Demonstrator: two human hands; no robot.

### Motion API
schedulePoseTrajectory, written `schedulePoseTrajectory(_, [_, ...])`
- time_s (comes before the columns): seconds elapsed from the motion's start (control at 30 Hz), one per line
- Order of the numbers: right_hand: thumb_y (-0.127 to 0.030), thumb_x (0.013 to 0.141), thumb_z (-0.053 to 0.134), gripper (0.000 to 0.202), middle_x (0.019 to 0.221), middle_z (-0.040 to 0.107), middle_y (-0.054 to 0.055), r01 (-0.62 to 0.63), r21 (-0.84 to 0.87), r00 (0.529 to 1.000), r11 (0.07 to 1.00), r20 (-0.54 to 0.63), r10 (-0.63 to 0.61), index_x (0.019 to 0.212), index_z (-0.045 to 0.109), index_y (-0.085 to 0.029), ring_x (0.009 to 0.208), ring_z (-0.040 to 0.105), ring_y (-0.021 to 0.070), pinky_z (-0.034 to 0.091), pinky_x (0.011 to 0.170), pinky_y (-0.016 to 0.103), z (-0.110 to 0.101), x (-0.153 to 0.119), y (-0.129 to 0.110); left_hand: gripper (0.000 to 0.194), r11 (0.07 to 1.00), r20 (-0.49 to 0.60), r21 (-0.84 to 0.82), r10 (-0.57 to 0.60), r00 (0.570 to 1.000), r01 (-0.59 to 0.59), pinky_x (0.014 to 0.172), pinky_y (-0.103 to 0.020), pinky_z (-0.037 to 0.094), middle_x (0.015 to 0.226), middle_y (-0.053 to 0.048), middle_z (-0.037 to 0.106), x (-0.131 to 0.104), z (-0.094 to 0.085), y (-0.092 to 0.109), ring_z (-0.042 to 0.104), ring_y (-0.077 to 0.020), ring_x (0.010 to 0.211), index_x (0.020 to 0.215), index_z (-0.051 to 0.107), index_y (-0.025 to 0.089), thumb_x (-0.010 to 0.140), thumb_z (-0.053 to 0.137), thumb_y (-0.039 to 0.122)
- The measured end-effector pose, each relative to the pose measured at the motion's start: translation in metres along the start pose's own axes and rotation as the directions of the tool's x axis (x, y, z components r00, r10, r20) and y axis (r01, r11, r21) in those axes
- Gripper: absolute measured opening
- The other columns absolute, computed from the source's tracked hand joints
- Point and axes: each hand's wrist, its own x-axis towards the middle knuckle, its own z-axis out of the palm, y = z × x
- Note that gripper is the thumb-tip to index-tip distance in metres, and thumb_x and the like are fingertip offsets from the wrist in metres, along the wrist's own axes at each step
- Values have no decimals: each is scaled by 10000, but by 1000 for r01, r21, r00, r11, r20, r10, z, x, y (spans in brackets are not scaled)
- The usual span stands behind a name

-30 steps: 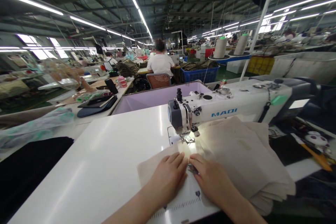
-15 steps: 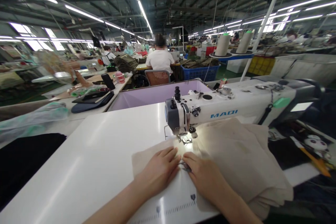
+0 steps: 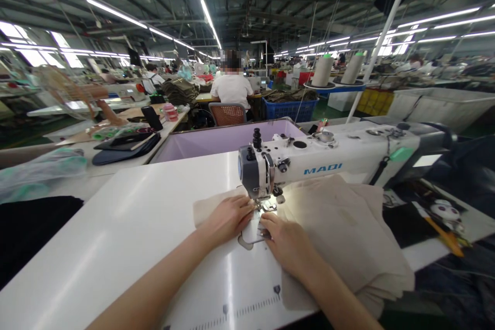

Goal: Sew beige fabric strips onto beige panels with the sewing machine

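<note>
My left hand (image 3: 232, 215) lies flat on a beige fabric piece (image 3: 204, 209), its fingers stretched toward the needle area, just left of the presser foot (image 3: 269, 207). My right hand (image 3: 288, 241) is closed, fingertips just in front of the foot. Small metal snips (image 3: 264, 233) show partly under its fingers; the palm hides the rest. The white sewing machine (image 3: 328, 157) stands over the fabric, its lamp lighting the needle area. A larger stack of beige fabric (image 3: 340, 221) lies to the right, partly beneath my right forearm.
A white tabletop (image 3: 154, 232) with a printed ruler scale spreads left and in front. Beyond is a lilac bin (image 3: 216, 139). Thread cones (image 3: 322, 71) stand behind the machine. Dark cloth (image 3: 34, 232) lies at left. A person in a white top (image 3: 231, 90) sits ahead, facing away.
Both hands have moved forward, nearer the presser foot, and the beige piece has slid forward with them. A metal plate in front of the foot is now uncovered. The view has shifted slightly.
</note>
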Motion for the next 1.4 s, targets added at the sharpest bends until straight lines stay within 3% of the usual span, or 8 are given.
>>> schedulePoseTrajectory(0.23, [-115, 890, 519, 389, 1479, 573, 28, -40, -23, 999, 999, -16, 39, 1230, 671, -228, 1110, 671, 238, 520, 917, 331, 15, -18, -5, 287, 995, -54, 9, -97, 994, 98, 1034, -440, 490, 1281, -121, 619, -11, 18, 9, 562, -275, 1213, 1286, 572, 179, 1024, 469, 238])
schedulePoseTrajectory(0.47, [-114, 915, 511, 360, 1430, 618, 25, -50, -18, 998, 999, -39, 49, 1205, 678, -246, 1095, 688, 241, 529, 898, 334, 20, -18, -6, 419, 975, -3, 17, -221, 975, 221, 1145, -554, 370, 1490, -133, 515, -15, 18, 11, 418, -314, 1422, 1439, 484, 200, 1023, 463, 250])
schedulePoseTrajectory(0.63, [-90, 920, 504, 301, 1193, 733, 51, -102, 20, 994, 995, -44, 103, 1114, 699, -212, 1038, 701, 236, 524, 866, 297, 7, -28, -11, 415, 988, 0, -9, -156, 988, 156, 1118, -537, 416, 1495, -125, 527, -30, 14, 29, 453, -323, 1406, 1407, 522, 209, 996, 506, 265])
schedulePoseTrajectory(0.87, [-104, 907, 506, 462, 1472, 586, 48, -73, 56, 997, 996, 9, 73, 1342, 617, -214, 1163, 668, 246, 524, 943, 335, 17, -37, -8, 509, 995, 58, -12, -102, 993, 103, 1138, -568, 394, 1537, -145, 484, -62, 8, 69, 432, -356, 1427, 1461, 471, 196, 971, 567, 295])
schedulePoseTrajectory(1.4, [-83, 875, 468, 502, 1480, 579, 35, -58, 19, 998, 998, 15, 58, 1330, 625, -225, 1137, 678, 242, 512, 929, 326, 19, -29, -7, 542, 989, 86, -45, -134, 987, 138, 1138, -586, 390, 1536, -164, 480, -54, 3, 69, 426, -365, 1432, 1469, 471, 191, 974, 584, 379])
